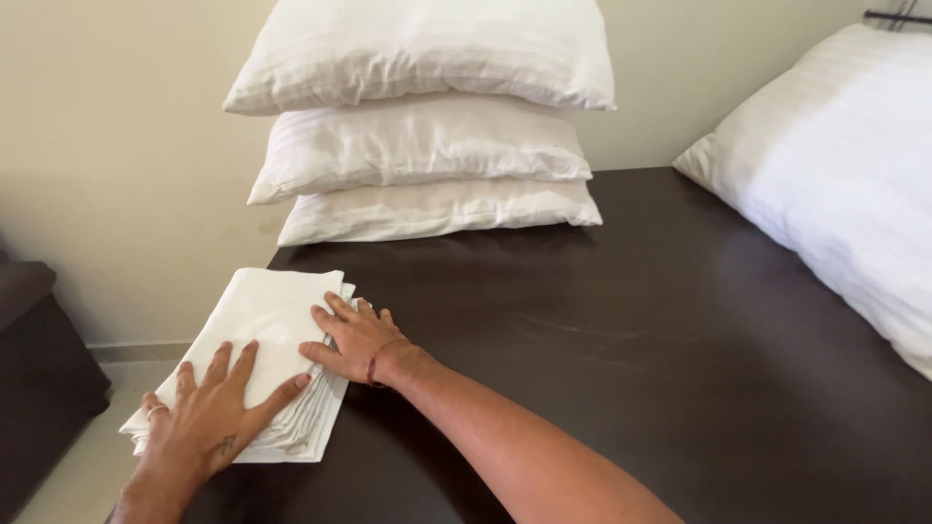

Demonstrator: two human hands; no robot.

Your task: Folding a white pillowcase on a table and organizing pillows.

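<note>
A stack of folded white cloths (257,320) lies on the near left corner of a dark brown surface (631,349), partly overhanging its left edge. My left hand (209,417) rests flat on top of the stack, fingers spread, with a ring on one finger. At the stack's right edge, my right hand (354,335) presses against the side of the folded layers, fingers together, a red band at the wrist. Neither hand grips anything.
Three white pillows (417,146) are piled against the cream wall at the back. Another large white pillow (845,165) lies at the right. A dark piece of furniture (39,378) stands on the pale floor at the left.
</note>
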